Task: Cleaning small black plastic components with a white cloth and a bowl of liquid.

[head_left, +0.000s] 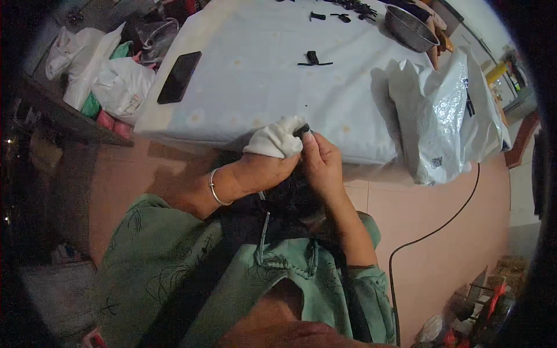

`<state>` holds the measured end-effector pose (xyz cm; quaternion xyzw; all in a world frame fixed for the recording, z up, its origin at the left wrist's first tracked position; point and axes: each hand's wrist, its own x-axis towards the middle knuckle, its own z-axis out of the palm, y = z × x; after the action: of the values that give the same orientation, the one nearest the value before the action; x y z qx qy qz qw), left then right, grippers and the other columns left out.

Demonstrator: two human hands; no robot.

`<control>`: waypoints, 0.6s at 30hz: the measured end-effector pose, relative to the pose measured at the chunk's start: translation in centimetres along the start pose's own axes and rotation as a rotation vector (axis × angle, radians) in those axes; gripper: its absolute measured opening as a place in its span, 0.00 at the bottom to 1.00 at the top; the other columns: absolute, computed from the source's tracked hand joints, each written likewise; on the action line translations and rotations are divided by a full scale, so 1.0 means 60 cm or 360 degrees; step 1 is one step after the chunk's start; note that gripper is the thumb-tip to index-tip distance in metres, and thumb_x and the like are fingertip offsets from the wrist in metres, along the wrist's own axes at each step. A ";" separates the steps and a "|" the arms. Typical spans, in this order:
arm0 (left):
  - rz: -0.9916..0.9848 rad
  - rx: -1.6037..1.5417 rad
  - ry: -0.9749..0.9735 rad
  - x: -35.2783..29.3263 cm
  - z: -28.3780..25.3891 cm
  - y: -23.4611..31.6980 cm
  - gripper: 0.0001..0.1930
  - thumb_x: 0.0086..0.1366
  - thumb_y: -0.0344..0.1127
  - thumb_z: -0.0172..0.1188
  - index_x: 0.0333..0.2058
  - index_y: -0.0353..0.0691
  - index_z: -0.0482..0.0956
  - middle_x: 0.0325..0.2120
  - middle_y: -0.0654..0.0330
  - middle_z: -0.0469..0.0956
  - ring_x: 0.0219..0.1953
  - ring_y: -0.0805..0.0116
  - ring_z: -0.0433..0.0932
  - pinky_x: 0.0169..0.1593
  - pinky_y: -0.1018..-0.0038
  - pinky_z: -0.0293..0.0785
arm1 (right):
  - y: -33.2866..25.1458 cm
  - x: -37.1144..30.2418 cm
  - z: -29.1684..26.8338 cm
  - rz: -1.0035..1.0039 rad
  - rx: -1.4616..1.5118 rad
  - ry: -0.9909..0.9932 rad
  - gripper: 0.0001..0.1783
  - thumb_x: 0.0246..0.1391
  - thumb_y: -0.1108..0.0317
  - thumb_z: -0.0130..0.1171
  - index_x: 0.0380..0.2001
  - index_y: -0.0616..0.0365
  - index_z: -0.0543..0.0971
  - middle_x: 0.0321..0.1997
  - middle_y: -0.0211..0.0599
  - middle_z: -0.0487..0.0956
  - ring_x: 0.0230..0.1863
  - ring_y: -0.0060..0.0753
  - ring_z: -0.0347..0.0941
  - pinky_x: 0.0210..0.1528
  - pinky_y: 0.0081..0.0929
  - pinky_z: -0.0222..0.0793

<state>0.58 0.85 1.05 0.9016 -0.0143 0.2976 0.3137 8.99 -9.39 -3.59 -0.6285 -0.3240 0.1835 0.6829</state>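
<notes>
My left hand [264, 174], with a bangle at the wrist, closes around a bunched white cloth [271, 139] that hides most of its fingers. Against the cloth's right side, my right hand [323, 162] pinches a small black part [302, 130] between thumb and fingers; its exact kind is too small to make out. Both hands meet at the near edge of the table [232, 110], which has a pale cloth cover. Farther back on it lies a black piece with two thin arms [313, 58]. More small black pieces [354, 8] are heaped at the far edge.
A black phone [180, 77] lies at the table's left. To the right stands a large white plastic bag [429, 116], with a grey metal bowl [411, 28] behind it. Filled plastic bags [119, 84] sit at far left. A black cable [432, 233] runs over the floor.
</notes>
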 end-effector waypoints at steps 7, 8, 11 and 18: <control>-0.0814 -0.1097 -0.0079 0.000 -0.003 -0.009 0.13 0.55 0.26 0.53 0.41 0.32 0.68 0.27 0.63 0.73 0.31 0.75 0.72 0.33 0.77 0.71 | -0.016 -0.001 -0.003 0.0097 0.0312 -0.0186 0.15 0.58 0.63 0.45 0.24 0.64 0.70 0.19 0.24 0.65 0.24 0.15 0.57 0.26 0.18 0.58; -0.0865 -0.1172 -0.0075 0.002 -0.005 -0.004 0.13 0.55 0.26 0.53 0.40 0.33 0.69 0.28 0.64 0.73 0.31 0.75 0.72 0.33 0.78 0.71 | -0.013 -0.001 0.000 0.0036 0.0375 -0.0155 0.15 0.58 0.63 0.44 0.24 0.63 0.70 0.19 0.24 0.65 0.24 0.15 0.57 0.26 0.18 0.58; -0.0630 -0.0767 -0.0065 0.000 0.000 -0.012 0.13 0.55 0.26 0.53 0.40 0.32 0.69 0.29 0.61 0.74 0.31 0.74 0.73 0.34 0.78 0.71 | -0.006 0.002 -0.010 0.0018 0.0088 -0.0204 0.15 0.58 0.62 0.44 0.25 0.63 0.71 0.19 0.24 0.66 0.24 0.15 0.58 0.26 0.18 0.58; -0.0198 -0.0145 0.0131 -0.006 0.016 -0.010 0.12 0.53 0.28 0.53 0.37 0.32 0.71 0.24 0.52 0.74 0.25 0.65 0.74 0.30 0.71 0.71 | 0.016 0.006 0.007 0.0089 0.0259 -0.0033 0.18 0.58 0.60 0.45 0.23 0.64 0.70 0.17 0.24 0.65 0.24 0.15 0.57 0.26 0.19 0.58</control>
<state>0.90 0.74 -0.07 0.8725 0.0411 0.3132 0.3727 9.13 -8.73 -4.47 -0.5777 -0.2974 0.2349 0.7230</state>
